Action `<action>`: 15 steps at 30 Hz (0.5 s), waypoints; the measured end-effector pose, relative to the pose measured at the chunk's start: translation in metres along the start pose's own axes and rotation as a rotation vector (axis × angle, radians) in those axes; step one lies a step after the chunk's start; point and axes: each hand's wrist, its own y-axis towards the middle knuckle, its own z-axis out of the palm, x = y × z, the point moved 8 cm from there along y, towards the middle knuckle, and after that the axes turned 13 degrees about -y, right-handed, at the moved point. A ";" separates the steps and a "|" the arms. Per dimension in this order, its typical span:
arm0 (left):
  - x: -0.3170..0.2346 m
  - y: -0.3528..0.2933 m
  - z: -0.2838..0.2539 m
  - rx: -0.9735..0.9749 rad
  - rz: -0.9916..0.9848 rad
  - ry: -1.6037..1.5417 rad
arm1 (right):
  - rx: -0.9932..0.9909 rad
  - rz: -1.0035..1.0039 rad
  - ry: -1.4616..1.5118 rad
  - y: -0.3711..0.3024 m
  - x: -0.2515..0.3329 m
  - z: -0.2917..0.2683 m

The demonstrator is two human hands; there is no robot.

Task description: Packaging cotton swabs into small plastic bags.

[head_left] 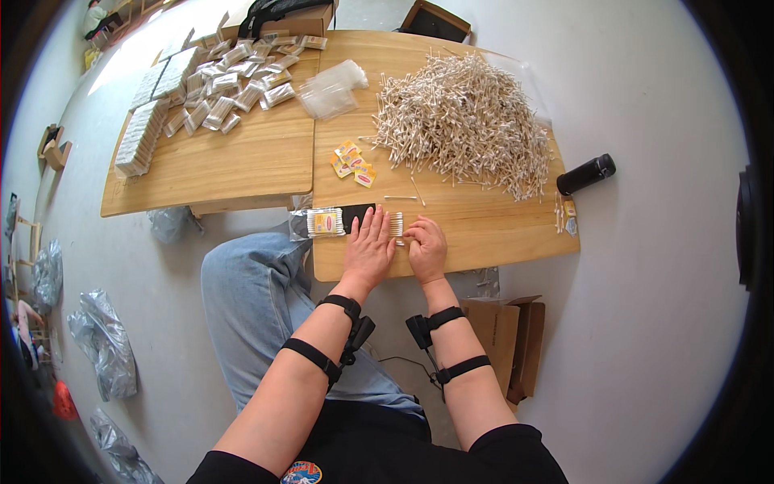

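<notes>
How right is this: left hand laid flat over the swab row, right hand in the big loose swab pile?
One thing is wrong: the right hand. The head view shows it at the right end of the swab row, not in the loose swab pile. The left hand does lie flat over the row.

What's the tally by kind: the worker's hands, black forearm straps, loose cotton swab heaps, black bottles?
Hands (left hand, right hand): 2
Black forearm straps: 4
Loose cotton swab heap: 1
Black bottle: 1
Total: 8
</notes>
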 end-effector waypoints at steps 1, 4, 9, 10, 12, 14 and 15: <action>0.000 0.000 0.000 0.000 0.000 0.000 | -0.005 0.004 -0.006 0.000 0.000 0.000; -0.001 0.000 -0.003 -0.051 0.023 -0.042 | -0.001 0.000 -0.015 0.000 0.001 0.000; 0.001 0.000 0.001 -0.001 0.005 0.000 | 0.018 -0.001 -0.019 0.000 0.000 0.001; 0.001 0.000 0.001 -0.001 0.005 0.000 | 0.031 -0.007 -0.019 0.000 0.000 0.002; 0.001 0.000 0.001 -0.002 0.001 -0.011 | 0.023 -0.001 -0.025 0.000 0.000 0.002; 0.001 0.001 0.002 0.006 -0.004 -0.014 | 0.016 0.005 -0.031 0.000 0.000 0.002; 0.001 0.001 0.002 0.014 -0.010 -0.018 | 0.009 0.011 -0.030 0.001 0.000 0.001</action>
